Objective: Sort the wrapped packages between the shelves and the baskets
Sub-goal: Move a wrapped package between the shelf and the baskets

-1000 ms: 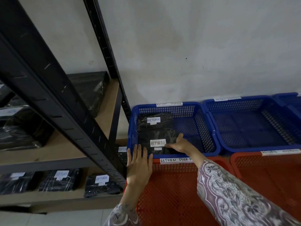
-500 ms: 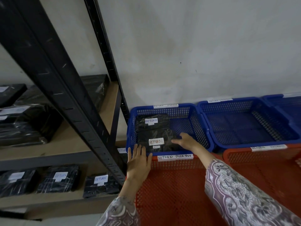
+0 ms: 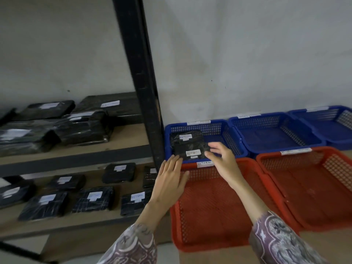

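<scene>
While both hands are up front with nothing in them, most of the stock sits off to the left of them on the black metal rack (image 3: 144,88). Way over on that side, the upper shelf (image 3: 122,138) has a pile of dark wrapped packages (image 3: 82,126) with white labels, some stacked on each other. Below it, the lower shelf (image 3: 95,218) carries more labelled packages (image 3: 93,199) laid flat in loose rows; the nearest one (image 3: 135,202) sits just left of the left wrist.

Moving across, the left hand (image 3: 169,180) is flat, fingers straight and together, fingertips reaching the near edge of the left blue basket (image 3: 224,128), over the corner of the left red basket (image 3: 209,242). Not gripping anything.

Just past those fingertips, inside that blue basket, are two black packages: the front package (image 3: 190,149) marked RETURN and the back package (image 3: 185,137) behind it, partly overlapped.

The right hand (image 3: 222,159) is next, fingers spread and relaxed, held over the basket's front rim right beside the front package. Can't tell if it actually touches the wrap, but it isn't holding it.

To the right of that hand are the middle blue basket (image 3: 276,119), another blue one (image 3: 335,111) at the edge, and the right red basket (image 3: 304,155) closer in. Both sleeves (image 3: 276,241) are patterned purple and grey.
</scene>
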